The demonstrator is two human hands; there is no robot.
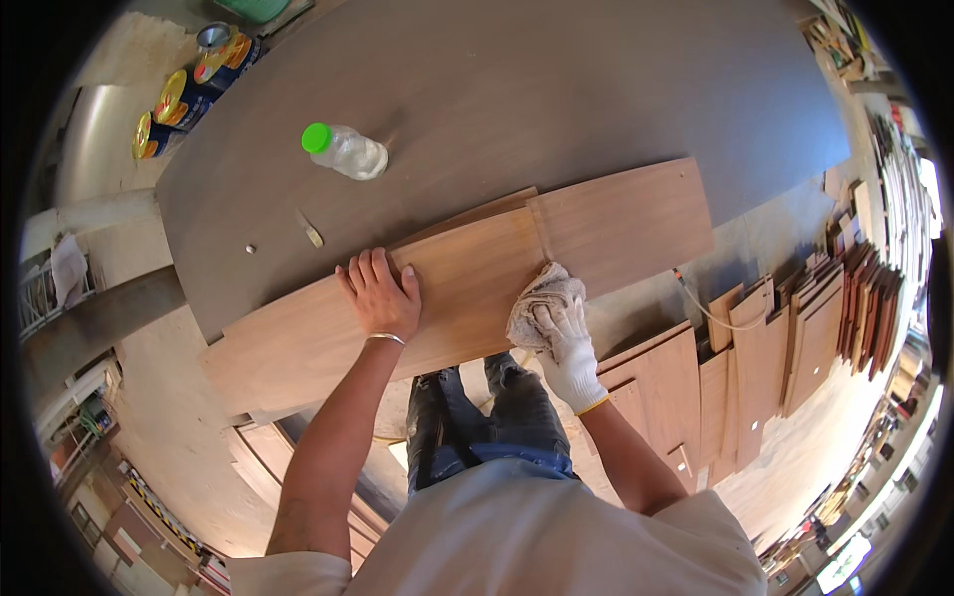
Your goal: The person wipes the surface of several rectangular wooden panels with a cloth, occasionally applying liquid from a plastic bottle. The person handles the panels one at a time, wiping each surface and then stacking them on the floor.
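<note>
A long brown wooden board [452,283] lies along the near edge of the grey table, partly jutting over it. My bare left hand [382,296], with a bangle at the wrist, rests on the board with its fingers stretched out. In a white knitted glove, my right hand [568,348] grips a crumpled greyish rag [547,298] and presses it on the board near its right end. Beside the rag, another wooden panel [626,223] lies on the table to the right. The edge of a further board shows behind the long one.
A clear bottle with a green cap [348,152], a small putty knife [310,228] and a little round piece [250,248] are on the grey table [517,89]. Several cans [184,99] stand at the far left. Stacked wooden panels [745,368] lean at the right.
</note>
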